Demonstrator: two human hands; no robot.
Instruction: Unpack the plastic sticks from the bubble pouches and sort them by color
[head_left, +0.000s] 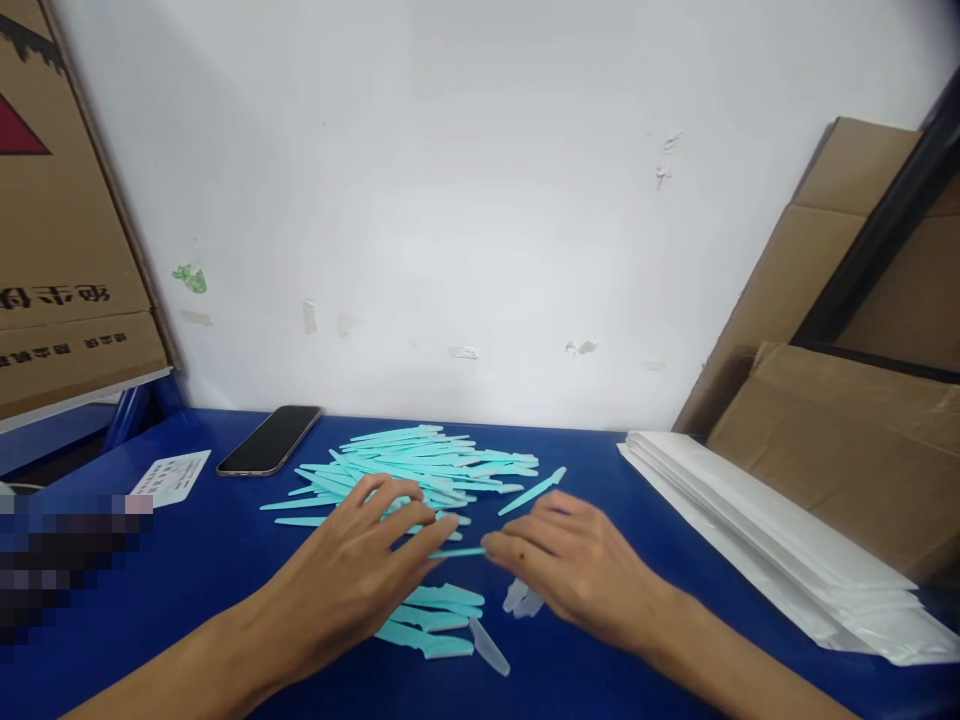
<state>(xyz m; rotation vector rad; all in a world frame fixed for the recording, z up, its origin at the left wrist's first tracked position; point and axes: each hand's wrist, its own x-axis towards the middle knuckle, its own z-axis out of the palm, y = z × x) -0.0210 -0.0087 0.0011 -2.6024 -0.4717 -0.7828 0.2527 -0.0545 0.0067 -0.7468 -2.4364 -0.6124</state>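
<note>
A pile of thin teal plastic sticks [420, 462] lies on the blue table [645, 560]. My left hand [360, 560] rests over the near edge of the pile, fingers spread. One teal stick [457, 552] spans between my left fingertips and my right hand [570, 565], whose fingers pinch its right end. A smaller group of teal sticks [431, 620] lies under my hands. Clear plastic caps [489, 645] lie beside it, and more clear caps [523, 598] sit under my right hand.
A dark phone [268, 440] and a white card [172, 477] lie at the left. A stack of white sleeves [772, 540] runs along the right, with cardboard boxes [847, 440] behind it. Another cardboard box [67, 230] stands at the left against the white wall.
</note>
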